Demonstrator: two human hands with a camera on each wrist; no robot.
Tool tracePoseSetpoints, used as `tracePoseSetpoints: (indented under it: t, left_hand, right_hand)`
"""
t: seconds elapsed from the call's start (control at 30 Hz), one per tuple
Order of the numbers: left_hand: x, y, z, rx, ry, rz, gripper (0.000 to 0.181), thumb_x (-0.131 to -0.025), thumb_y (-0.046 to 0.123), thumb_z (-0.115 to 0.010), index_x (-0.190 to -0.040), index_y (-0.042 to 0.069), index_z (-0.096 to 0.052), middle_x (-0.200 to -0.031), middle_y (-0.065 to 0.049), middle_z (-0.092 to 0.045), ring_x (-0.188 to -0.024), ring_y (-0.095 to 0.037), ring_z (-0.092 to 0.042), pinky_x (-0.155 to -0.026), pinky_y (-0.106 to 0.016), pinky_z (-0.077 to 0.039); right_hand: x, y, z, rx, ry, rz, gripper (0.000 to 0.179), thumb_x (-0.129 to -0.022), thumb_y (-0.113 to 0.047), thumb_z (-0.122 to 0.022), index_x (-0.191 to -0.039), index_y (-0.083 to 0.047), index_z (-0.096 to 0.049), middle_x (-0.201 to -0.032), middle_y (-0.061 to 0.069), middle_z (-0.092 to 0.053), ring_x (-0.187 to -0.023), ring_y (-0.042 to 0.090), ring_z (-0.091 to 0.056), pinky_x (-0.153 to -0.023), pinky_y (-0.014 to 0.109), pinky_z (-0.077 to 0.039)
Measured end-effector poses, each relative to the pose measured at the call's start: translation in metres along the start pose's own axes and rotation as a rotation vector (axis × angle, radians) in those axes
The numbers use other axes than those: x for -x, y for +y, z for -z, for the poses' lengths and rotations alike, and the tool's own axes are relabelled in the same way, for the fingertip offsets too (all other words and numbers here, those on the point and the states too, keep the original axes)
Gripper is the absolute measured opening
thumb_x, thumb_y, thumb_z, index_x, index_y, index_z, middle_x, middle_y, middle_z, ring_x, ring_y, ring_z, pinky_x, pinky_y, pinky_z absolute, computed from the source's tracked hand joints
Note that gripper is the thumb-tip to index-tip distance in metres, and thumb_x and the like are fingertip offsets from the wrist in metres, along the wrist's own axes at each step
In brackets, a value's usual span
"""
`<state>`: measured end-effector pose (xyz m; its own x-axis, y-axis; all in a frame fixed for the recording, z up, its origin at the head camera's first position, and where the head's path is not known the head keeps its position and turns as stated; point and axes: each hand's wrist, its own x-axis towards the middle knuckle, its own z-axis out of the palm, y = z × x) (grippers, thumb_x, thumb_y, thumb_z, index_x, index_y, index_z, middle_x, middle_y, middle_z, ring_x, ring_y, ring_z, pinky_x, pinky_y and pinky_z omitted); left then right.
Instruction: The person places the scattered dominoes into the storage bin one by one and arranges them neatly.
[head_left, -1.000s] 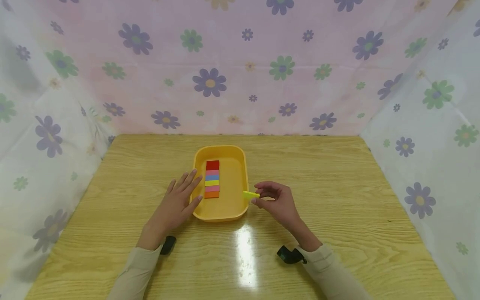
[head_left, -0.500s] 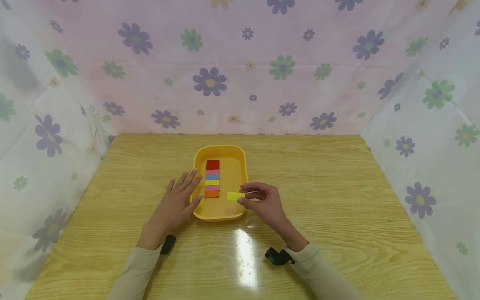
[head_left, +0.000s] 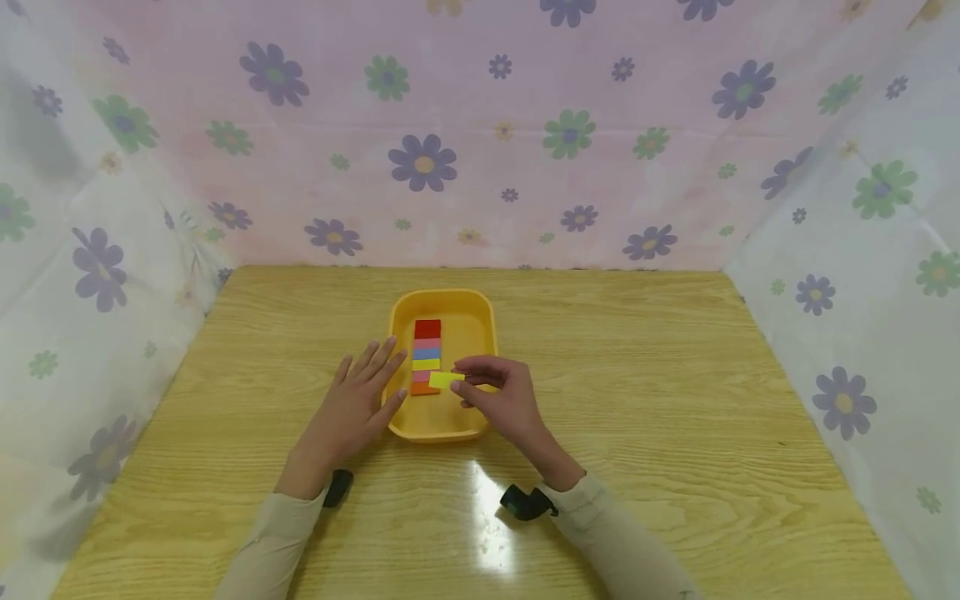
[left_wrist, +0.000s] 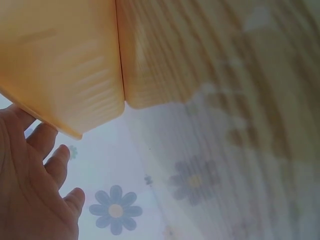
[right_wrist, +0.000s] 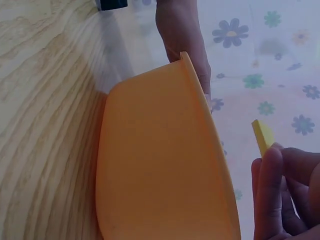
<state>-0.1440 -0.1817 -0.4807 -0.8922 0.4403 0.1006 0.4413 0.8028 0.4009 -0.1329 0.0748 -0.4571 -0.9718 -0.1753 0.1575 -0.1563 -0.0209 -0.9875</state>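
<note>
My right hand [head_left: 498, 400] pinches a small flat yellow block [head_left: 447, 381] by one end, between thumb and fingertips, over the inside of a yellow-orange plastic tray [head_left: 471, 333]. In the head view that block overlaps the near end of a row of blocks lying in the tray. From far to near the row runs through a red block [head_left: 428, 328], a pink, a blue block [head_left: 427, 354], a yellow, another pink and an orange block [head_left: 425, 388]. My left hand [head_left: 348, 408], fingers spread, rests at the tray's left rim. The right wrist view shows the held block [right_wrist: 263, 136] above the tray's rim.
The tray stands on a wood-grain table [head_left: 637, 358]. Flower-printed sheets [head_left: 480, 167] hang behind and at both sides. Dark wrist cameras [head_left: 525, 502] sit under both cuffs.
My right hand has carried the yellow block leftward, from the tray's right rim to over the near end of the row, turning its broad face upward. The left hand stays in place.
</note>
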Motion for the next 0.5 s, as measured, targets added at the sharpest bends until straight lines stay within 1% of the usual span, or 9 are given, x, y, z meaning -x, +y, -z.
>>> tracePoseSetpoints:
  t: [0.13, 0.2, 0.27, 0.37, 0.5]
  left_hand:
    - [0.001, 0.0, 0.0, 0.002, 0.008, -0.005, 0.062, -0.106, 0.04, -0.05, -0.16, 0.013, -0.035, -0.17, -0.006, -0.019, -0.157, -0.034, -0.015, -0.123, -0.064, -0.006]
    - [0.001, 0.0, -0.001, 0.001, 0.015, -0.011, 0.062, -0.106, 0.04, -0.051, -0.159, 0.013, -0.036, -0.17, -0.007, -0.02, -0.157, -0.034, -0.016, -0.122, -0.065, -0.007]
    - [0.001, 0.0, -0.001, 0.0, 0.019, -0.014, 0.062, -0.106, 0.04, -0.051, -0.159, 0.012, -0.037, -0.17, -0.006, -0.02, -0.157, -0.034, -0.016, -0.122, -0.065, -0.008]
    - [0.001, 0.0, -0.001, -0.004, 0.02, -0.017, 0.062, -0.106, 0.041, -0.05, -0.159, 0.013, -0.037, -0.17, -0.006, -0.02, -0.156, -0.035, -0.017, -0.122, -0.066, -0.008]
    - [0.0, 0.0, -0.001, -0.008, 0.019, -0.02, 0.062, -0.106, 0.041, -0.05, -0.159, 0.012, -0.036, -0.17, -0.007, -0.021, -0.156, -0.036, -0.018, -0.122, -0.066, -0.008]
  right_hand:
    - [-0.007, 0.002, -0.01, 0.06, 0.019, 0.029, 0.021, -0.087, 0.004, -0.077, -0.107, 0.008, -0.074, -0.104, 0.024, -0.074, -0.083, 0.033, -0.074, -0.065, 0.031, -0.062]
    - [-0.011, 0.003, -0.014, 0.119, 0.017, 0.036, 0.021, -0.086, 0.002, -0.078, -0.106, 0.006, -0.074, -0.102, 0.022, -0.075, -0.083, 0.034, -0.074, -0.068, 0.03, -0.062]
    - [-0.015, 0.004, -0.018, 0.182, -0.001, 0.023, 0.022, -0.085, 0.002, -0.079, -0.106, 0.005, -0.074, -0.1, 0.02, -0.076, -0.083, 0.033, -0.075, -0.069, 0.029, -0.062]
    - [-0.021, 0.006, -0.024, 0.307, -0.051, -0.035, 0.021, -0.085, 0.0, -0.08, -0.104, 0.003, -0.074, -0.099, 0.016, -0.075, -0.083, 0.027, -0.075, -0.073, 0.027, -0.061]
    - [-0.027, 0.007, -0.031, 0.449, -0.106, -0.141, 0.018, -0.085, 0.0, -0.079, -0.101, 0.005, -0.075, -0.097, 0.012, -0.075, -0.087, 0.023, -0.074, -0.076, 0.031, -0.061]
